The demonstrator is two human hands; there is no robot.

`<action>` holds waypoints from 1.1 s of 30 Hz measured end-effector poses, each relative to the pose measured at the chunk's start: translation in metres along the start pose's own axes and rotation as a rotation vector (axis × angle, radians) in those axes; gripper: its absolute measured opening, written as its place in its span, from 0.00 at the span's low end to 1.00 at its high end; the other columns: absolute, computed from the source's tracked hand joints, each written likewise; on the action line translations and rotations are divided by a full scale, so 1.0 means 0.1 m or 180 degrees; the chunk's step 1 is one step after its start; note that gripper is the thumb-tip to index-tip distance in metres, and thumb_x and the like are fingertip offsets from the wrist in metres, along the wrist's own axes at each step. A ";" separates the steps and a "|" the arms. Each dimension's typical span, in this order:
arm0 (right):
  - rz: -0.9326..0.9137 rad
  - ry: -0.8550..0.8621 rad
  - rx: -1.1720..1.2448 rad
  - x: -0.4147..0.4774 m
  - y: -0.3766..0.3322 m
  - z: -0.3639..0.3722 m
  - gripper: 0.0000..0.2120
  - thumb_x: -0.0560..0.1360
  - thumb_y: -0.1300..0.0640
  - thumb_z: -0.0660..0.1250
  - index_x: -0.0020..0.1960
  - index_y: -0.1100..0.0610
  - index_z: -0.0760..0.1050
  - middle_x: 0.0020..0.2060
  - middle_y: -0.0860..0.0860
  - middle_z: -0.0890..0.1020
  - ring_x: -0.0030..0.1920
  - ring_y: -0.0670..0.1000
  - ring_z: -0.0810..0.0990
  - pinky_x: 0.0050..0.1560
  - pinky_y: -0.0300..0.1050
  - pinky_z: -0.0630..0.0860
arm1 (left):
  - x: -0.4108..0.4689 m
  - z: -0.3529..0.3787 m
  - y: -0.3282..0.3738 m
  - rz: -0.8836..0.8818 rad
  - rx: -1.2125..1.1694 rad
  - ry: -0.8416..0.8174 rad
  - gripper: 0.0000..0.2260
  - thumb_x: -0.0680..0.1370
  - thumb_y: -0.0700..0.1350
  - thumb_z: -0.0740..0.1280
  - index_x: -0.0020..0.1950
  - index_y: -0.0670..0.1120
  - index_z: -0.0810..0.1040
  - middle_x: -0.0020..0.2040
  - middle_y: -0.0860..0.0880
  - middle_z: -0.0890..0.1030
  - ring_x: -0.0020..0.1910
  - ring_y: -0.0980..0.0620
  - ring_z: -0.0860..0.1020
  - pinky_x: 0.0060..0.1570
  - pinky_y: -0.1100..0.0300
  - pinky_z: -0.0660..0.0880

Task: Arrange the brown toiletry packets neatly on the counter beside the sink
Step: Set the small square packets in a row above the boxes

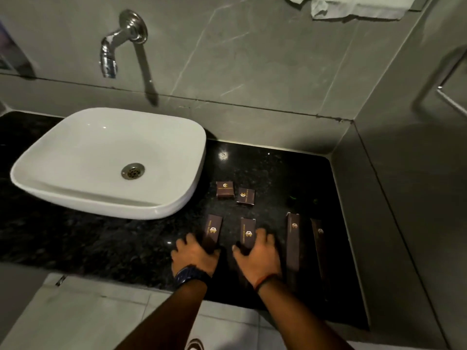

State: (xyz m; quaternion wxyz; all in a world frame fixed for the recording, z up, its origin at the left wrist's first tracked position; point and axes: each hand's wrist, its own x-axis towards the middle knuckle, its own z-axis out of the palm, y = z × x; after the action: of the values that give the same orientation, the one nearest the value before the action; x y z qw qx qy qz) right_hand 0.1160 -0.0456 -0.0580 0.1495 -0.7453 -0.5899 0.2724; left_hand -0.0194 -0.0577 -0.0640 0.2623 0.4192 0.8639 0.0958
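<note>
**On the counter: both hands at the packets**

Head view — beside the white sink [108,160], on the black counter [290,173], lie six brown packets. Left hand [194,256] grips the near end of one medium packet [213,229]; right hand [260,256] grips another [247,232]. Two small packets [225,189] [245,196] lie behind — two long packets [293,246] [319,246] to the right.

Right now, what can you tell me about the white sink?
The sink is a white, glossy bowl, squarish with rounded corners, that sits on top of the dark speckled counter. It looks like ceramic. A round metal drain is in its bottom. It looks empty, and a metal tap sticks out of the wall above it. Nothing else touches it.
</note>
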 end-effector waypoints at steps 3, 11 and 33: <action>0.0252 -0.0313 -0.0203 -0.03 -0.05 0.20 0.36 0.67 0.44 0.70 0.68 0.55 0.59 0.63 0.59 0.68 0.62 0.63 0.73 0.60 0.53 0.75 | 0.02 0.02 -0.11 0.0006 -0.0165 -0.0228 0.29 0.69 0.56 0.72 0.64 0.45 0.71 0.62 0.40 0.73 0.61 0.35 0.75 0.62 0.48 0.73; 0.0335 -0.0233 -0.0256 -0.04 0.01 0.22 0.33 0.65 0.43 0.71 0.64 0.54 0.63 0.59 0.58 0.72 0.60 0.62 0.75 0.59 0.54 0.76 | -0.01 -0.01 -0.03 0.0299 -0.0118 -0.0270 0.26 0.69 0.59 0.69 0.62 0.46 0.73 0.61 0.42 0.75 0.62 0.40 0.74 0.61 0.51 0.72; -0.0754 -0.0635 -0.1088 1.69 -0.20 -0.09 0.28 0.69 0.50 0.71 0.68 0.47 0.66 0.65 0.57 0.66 0.64 0.61 0.69 0.65 0.55 0.72 | 1.40 0.00 1.10 0.1355 0.0886 -0.0407 0.27 0.78 0.41 0.62 0.76 0.48 0.58 0.74 0.45 0.62 0.71 0.39 0.64 0.67 0.45 0.68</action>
State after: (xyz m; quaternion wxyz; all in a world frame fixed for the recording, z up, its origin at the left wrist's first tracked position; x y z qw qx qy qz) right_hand 0.1315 0.1234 -0.0784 -0.0070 -0.6547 -0.7227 0.2214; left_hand -0.0169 0.1201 -0.0736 0.2301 0.6288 0.7427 0.0023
